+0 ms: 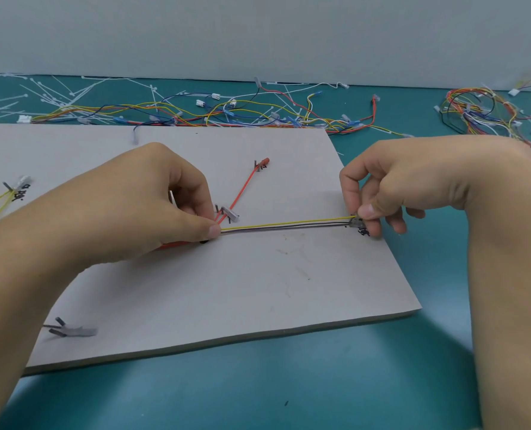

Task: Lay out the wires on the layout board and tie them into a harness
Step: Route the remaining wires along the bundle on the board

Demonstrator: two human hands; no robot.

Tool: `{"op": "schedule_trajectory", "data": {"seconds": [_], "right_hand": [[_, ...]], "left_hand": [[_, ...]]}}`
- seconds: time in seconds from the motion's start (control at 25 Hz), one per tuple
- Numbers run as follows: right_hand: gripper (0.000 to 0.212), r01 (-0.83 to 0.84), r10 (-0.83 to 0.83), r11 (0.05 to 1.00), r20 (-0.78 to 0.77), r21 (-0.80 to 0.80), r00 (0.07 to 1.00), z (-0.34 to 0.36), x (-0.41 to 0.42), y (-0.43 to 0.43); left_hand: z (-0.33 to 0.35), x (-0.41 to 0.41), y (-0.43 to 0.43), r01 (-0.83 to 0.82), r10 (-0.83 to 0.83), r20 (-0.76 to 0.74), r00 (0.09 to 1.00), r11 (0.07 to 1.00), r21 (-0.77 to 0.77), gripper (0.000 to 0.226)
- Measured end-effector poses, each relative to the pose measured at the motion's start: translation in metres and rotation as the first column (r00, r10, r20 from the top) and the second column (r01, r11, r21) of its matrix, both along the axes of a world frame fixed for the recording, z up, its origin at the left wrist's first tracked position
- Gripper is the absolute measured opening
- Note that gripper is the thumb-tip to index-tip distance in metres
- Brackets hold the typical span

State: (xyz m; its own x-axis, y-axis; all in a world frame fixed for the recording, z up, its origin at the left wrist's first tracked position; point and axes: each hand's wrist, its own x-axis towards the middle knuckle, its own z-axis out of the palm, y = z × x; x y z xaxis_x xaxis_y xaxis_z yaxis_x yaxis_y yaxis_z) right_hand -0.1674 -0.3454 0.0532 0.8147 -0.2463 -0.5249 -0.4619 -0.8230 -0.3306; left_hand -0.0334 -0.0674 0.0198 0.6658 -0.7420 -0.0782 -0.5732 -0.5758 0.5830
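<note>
- Fingers (210, 229) of the left hand (152, 197) pinch the wires (289, 226) close to the pegs (217, 208), thumb on top, the rest curled. And the other end?
- Right hand (413, 181) pinches the connector (358, 224) between thumb and forefinger, near the right edge of the board (227, 290). Between the two pinches the yellow and dark wires run straight and close together, just over the board.
- So the run looks taut. What worries you?
- Pull harder and a wire could slip out of the connector. Or the left pinch could drag the red wire (242, 189) off its pegs. That one goes up from beside the left thumb to a terminal at the far pegs.
- If the right hand lets go too soon?
- I'd expect the run to go slack and the wires to spread, so a tie would sit loose. Whether the connector is seated between pegs I can't tell, because the fingers hide it.
- Anything close enough to snag?
- No. Loose wires (227, 113) and ties (56, 91) lie on the table (289, 383) behind the board, well apart from both hands.
</note>
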Motion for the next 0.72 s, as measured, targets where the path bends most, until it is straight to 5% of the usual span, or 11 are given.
{"op": "schedule_trajectory", "data": {"seconds": [0.72], "right_hand": [[0.013,0.054,-0.054,0.998,0.017,-0.028,0.998,-0.0037,0.0002,-0.0023]], "left_hand": [[-0.0017,0.0015,-0.0010,0.013,-0.014,-0.041,0.999,1.000,-0.007,0.008]]}}
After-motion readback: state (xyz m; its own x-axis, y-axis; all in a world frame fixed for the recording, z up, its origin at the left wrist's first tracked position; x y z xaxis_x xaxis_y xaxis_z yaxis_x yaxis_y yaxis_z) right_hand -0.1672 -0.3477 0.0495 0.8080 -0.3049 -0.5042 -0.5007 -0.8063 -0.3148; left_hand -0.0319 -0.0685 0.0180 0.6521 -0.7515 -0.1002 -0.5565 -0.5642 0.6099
